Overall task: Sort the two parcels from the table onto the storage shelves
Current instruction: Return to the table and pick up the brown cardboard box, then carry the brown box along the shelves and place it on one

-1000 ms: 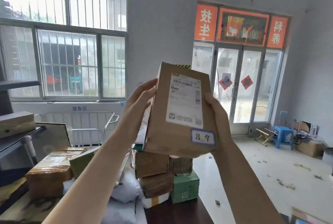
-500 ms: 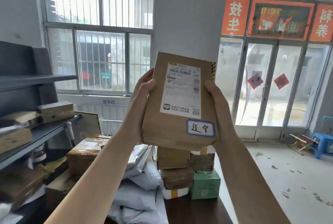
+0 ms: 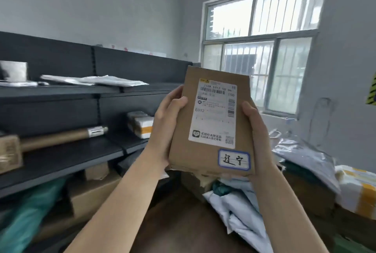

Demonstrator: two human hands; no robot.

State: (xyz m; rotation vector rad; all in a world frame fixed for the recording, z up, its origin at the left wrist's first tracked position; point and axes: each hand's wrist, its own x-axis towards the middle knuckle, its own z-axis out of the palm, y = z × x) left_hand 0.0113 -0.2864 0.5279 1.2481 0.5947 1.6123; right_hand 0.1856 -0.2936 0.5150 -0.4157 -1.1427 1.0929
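Parcel, one, brown cardboard, flat and rectangular (image 3: 211, 122): held upright in mid-air in front of the dark grey metal storage shelves (image 3: 61, 151), above the dark brown wooden table (image 3: 175, 222). One white printed shipping label (image 3: 214, 114) and one small blue-bordered handwritten sticker (image 3: 234, 160) are carried on its face; the label's fine print is too small to be read. The parcel's back and lower edge are hidden.

Left hand (image 3: 164, 130): closed around the parcel's left edge, thumb laid on the front, fingers hidden behind the card. Right hand (image 3: 256, 139): closed around the right edge, thumb on the front, remaining fingers hidden likewise. Both forearms are cut off by the lower frame.

Shelves: three tiers are counted. On the top tier, flat white plastic mailers (image 3: 97, 80) are laid; their number cannot be told. On the middle tier, one long brown cardboard tube (image 3: 61, 136), one brown box cut off at the left frame (image 3: 8, 153), and one white carton with orange tape (image 3: 142, 126). Beneath, blurred brown boxes (image 3: 93, 189) and a teal bag (image 3: 24, 216) are only partly seen.

Table: a loose heap of pale blue-white plastic mailer bags (image 3: 242, 214) is piled at the right, partly hidden by the right forearm; one white box with yellow tape (image 3: 358, 189) is cut off at the right frame.

Room: plain grey-white walls (image 3: 101, 8); one barred window (image 3: 262, 45) at the right.
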